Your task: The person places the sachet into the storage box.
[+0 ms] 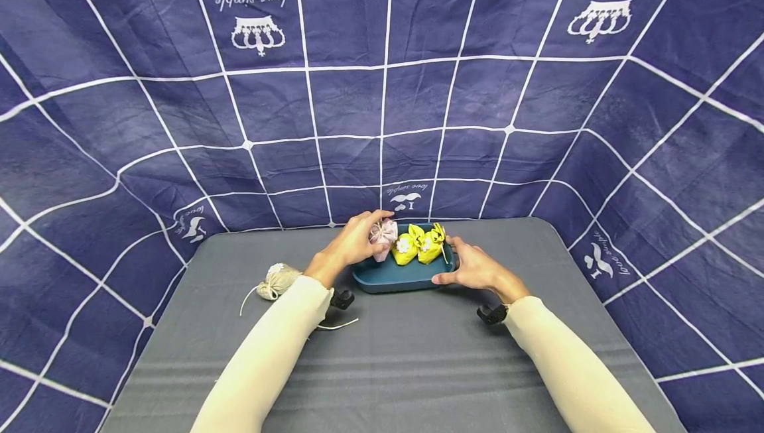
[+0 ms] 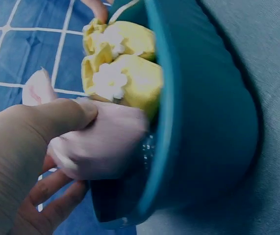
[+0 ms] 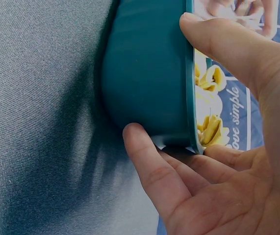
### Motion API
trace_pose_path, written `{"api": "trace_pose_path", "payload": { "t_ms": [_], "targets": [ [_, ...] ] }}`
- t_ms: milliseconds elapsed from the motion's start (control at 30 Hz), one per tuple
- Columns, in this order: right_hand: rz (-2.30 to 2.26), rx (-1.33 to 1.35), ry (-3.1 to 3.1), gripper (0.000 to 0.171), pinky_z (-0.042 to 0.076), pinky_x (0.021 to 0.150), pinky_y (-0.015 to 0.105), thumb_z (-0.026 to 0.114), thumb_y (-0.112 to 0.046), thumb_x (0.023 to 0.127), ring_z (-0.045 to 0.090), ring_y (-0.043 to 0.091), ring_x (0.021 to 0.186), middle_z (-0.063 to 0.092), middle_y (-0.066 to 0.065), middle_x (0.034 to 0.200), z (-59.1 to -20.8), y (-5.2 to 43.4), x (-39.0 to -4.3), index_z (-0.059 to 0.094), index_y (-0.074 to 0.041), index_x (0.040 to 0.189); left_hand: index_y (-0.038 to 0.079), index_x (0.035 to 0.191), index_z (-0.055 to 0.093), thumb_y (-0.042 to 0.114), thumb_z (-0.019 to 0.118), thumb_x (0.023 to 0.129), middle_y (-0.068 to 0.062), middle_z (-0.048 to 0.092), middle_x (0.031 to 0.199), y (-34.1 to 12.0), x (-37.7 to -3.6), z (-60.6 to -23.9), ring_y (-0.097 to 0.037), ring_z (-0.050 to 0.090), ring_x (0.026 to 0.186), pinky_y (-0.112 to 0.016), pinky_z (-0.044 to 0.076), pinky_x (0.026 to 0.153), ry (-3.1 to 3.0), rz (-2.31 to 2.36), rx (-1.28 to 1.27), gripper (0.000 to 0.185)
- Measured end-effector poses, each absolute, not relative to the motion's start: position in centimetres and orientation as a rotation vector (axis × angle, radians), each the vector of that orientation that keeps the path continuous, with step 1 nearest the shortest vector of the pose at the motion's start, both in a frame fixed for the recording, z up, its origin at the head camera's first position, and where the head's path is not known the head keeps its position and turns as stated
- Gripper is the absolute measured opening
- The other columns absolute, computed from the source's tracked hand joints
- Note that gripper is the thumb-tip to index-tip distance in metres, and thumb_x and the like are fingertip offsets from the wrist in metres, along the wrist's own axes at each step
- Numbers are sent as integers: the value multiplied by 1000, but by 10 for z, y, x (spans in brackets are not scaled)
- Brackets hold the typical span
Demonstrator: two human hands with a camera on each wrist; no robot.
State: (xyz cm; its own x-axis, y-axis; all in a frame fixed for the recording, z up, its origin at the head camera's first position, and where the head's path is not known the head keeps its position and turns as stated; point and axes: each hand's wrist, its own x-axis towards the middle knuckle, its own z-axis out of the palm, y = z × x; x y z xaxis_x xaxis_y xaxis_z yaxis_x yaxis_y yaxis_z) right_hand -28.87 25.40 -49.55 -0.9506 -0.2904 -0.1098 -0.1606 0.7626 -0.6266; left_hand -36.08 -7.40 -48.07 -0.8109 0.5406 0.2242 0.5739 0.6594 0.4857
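A small pink drawstring pouch (image 1: 384,233) is pinched between the thumb and fingers of my left hand (image 1: 353,241), at the left end of a teal oval tray (image 1: 394,284). In the left wrist view the pink pouch (image 2: 113,142) lies partly inside the rim, beside the yellow ones. Two yellow pouches with white flowers, a left one (image 1: 404,252) and a right one (image 1: 430,250), sit side by side in the tray. My right hand (image 1: 480,268) grips the tray's right end, thumb on the near rim and fingers round the end wall.
A beige pouch (image 1: 279,282) with a white flower and string lies on the grey table (image 1: 418,367), left of my left forearm. Another pale string (image 1: 339,327) pokes out from beside that sleeve. Blue grid-patterned cloth (image 1: 346,101) stands behind the table and along its sides.
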Motion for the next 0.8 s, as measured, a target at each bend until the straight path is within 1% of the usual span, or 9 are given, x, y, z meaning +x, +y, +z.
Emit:
{"api": "trace_pose_path", "payload": {
  "t_ms": [100, 233, 267, 300, 400, 500, 600, 767, 800],
  "targets": [
    [-959, -360, 2755, 115, 52, 126, 67, 100, -47, 89, 69, 48, 145, 67, 34, 159, -494, 252, -289, 41, 5, 173, 20, 174, 53, 12, 97, 93, -22, 70, 148, -77, -359, -482, -43, 72, 136, -57, 61, 118, -2841, -832, -956, 92],
    [-947, -362, 2753, 116, 52, 127, 67, 99, -48, 89, 69, 48, 146, 65, 35, 161, -492, 250, -290, 40, 5, 174, 19, 174, 53, 17, 99, 93, -23, 66, 157, -81, -356, -482, -43, 68, 146, -58, 57, 125, -2858, -807, -951, 94],
    [-943, -363, 2754, 117, 52, 127, 67, 99, -49, 89, 70, 47, 145, 65, 35, 162, -492, 249, -290, 40, 5, 174, 19, 174, 53, 18, 98, 93, -22, 66, 157, -82, -355, -481, -42, 68, 146, -58, 57, 125, -2859, -805, -946, 93],
    [-938, -365, 2753, 117, 52, 127, 67, 100, -49, 89, 72, 45, 140, 64, 36, 162, -492, 249, -290, 39, 5, 174, 18, 173, 54, 19, 98, 93, -22, 66, 157, -84, -354, -480, -42, 67, 146, -58, 56, 126, -2859, -802, -945, 91],
    [-931, -366, 2746, 118, 54, 122, 66, 100, -48, 89, 78, 34, 119, 66, 35, 159, -491, 250, -289, 38, 7, 174, 16, 172, 56, 21, 97, 95, -22, 67, 156, -88, -350, -478, -42, 68, 146, -57, 57, 126, -2859, -769, -947, 88],
    [-931, -365, 2736, 119, 57, 116, 63, 101, -47, 88, 76, 23, 101, 70, 33, 152, -492, 251, -288, 37, 7, 174, 13, 170, 58, 23, 96, 96, -22, 69, 155, -93, -347, -476, -42, 70, 143, -57, 58, 124, -2849, -728, -957, 84],
    [-936, -360, 2732, 118, 58, 112, 60, 100, -47, 89, 73, 19, 99, 75, 29, 143, -493, 251, -288, 38, 6, 174, 11, 167, 62, 23, 94, 97, -23, 70, 155, -100, -345, -474, -41, 72, 142, -57, 59, 123, -2832, -701, -966, 78],
    [-938, -350, 2727, 117, 59, 109, 56, 100, -48, 90, 73, 21, 101, 76, 27, 139, -494, 253, -287, 38, 6, 173, 13, 166, 64, 23, 92, 98, -21, 71, 156, -111, -338, -472, -40, 72, 143, -58, 59, 123, -2822, -688, -972, 74],
    [-940, -350, 2722, 117, 60, 108, 55, 100, -47, 90, 74, 21, 101, 75, 29, 142, -494, 254, -286, 38, 6, 173, 14, 166, 63, 24, 92, 99, -21, 71, 156, -112, -337, -472, -39, 73, 142, -58, 60, 122, -2826, -687, -966, 74]
  ]
}}
